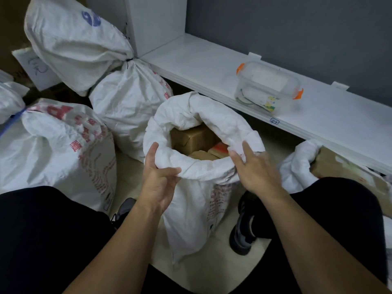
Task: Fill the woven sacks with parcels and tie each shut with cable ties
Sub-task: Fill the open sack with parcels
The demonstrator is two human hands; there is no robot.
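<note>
An open white woven sack (pixel 197 200) with red print stands on the floor between my knees, its rim rolled down. Inside it lie brown cardboard parcels (pixel 192 137) and one with a red label. My left hand (pixel 158 177) grips the near left part of the rolled rim, thumb over it and fingers under. My right hand (pixel 255 168) touches the right part of the rim with its fingers spread and nearly straight. Three filled sacks stand to the left: one tied with a black cable tie (pixel 129 60), one below it (pixel 131 107), and a big one (pixel 57 145).
A white shelf (pixel 212 66) runs along the grey wall at the right, with a clear plastic box with orange clips (pixel 268 88) on it. Another open sack with a cardboard box (pixel 301 164) sits at the far right. My dark trousers and shoes flank the sack.
</note>
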